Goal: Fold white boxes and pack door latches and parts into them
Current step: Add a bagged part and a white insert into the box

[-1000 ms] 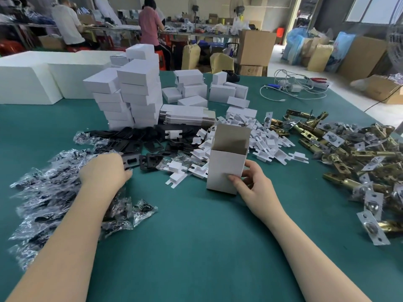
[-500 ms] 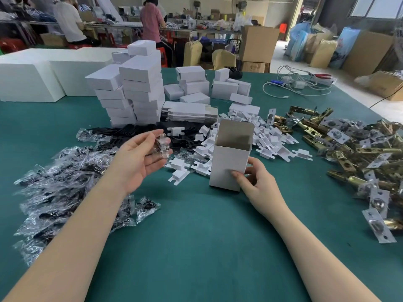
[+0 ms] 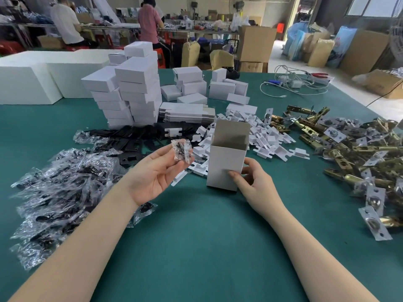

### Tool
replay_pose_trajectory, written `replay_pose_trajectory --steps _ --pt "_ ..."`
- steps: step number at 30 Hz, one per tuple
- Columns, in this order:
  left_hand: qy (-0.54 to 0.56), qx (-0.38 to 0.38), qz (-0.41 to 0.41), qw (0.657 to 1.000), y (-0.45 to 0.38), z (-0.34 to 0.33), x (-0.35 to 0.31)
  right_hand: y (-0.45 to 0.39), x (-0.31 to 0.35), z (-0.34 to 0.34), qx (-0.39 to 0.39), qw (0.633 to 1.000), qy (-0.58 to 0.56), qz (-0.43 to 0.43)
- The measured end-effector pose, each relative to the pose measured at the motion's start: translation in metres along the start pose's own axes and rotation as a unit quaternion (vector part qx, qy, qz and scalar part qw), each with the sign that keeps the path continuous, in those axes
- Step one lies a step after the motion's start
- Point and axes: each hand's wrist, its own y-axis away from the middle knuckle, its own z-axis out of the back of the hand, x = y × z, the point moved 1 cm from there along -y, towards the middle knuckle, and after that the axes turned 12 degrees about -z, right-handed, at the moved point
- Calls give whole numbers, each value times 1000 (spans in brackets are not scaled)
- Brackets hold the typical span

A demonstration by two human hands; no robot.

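The left hand [image 3: 156, 173] is raised palm-up over the green table [image 3: 196, 247], its fingertips pinching a small clear plastic packet [image 3: 182, 151] with dark parts inside, just left of the open white box [image 3: 227, 158]. That box stands upright on the table near the middle, top flap lifted at the far side, mouth open. The right hand [image 3: 254, 184] holds it steady, thumb on the near face and fingers curled round the right side.

To the left, near the left forearm, lies a heap of more clear packets [image 3: 58, 192] of dark parts. Beyond it, flat black plates [image 3: 130, 144] are spread out, and farther still rise stacks of closed white boxes [image 3: 135, 88], with a pile of flat unfolded cartons [image 3: 187, 112] just to their right. Behind the open box is a scatter of white card inserts [image 3: 268, 140]. On the right side of the table sprawls a large pile of brass door latches [image 3: 353, 153] with silvery faceplates. At the far right edge lie white cables [image 3: 292, 83]. Large white foam blocks [image 3: 28, 77] sit at the far left, and two people [image 3: 150, 22] work at benches across the room.
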Motion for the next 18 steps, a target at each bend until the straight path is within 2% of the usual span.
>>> replay_pose_trajectory --steps 3,9,12,14,16,18 --pt "19 26 19 999 0 -2 4 1 1 0 1 1000 -2 1" --pt "29 -13 11 999 2 -7 8 1 2 0 1 1000 -8 10" --pt "11 -29 -32 999 3 -22 10 0 1 0 0 1000 -5 6" --pt "-50 -2 -99 994 -3 -40 7 -1 1 -1 -2 1000 -6 1" --pt "-218 31 -200 955 -13 -62 2 -2 1 -1 -2 1000 -5 1" --pt "-397 67 -298 866 -24 -81 -6 -1 2 0 1 1000 -8 4"
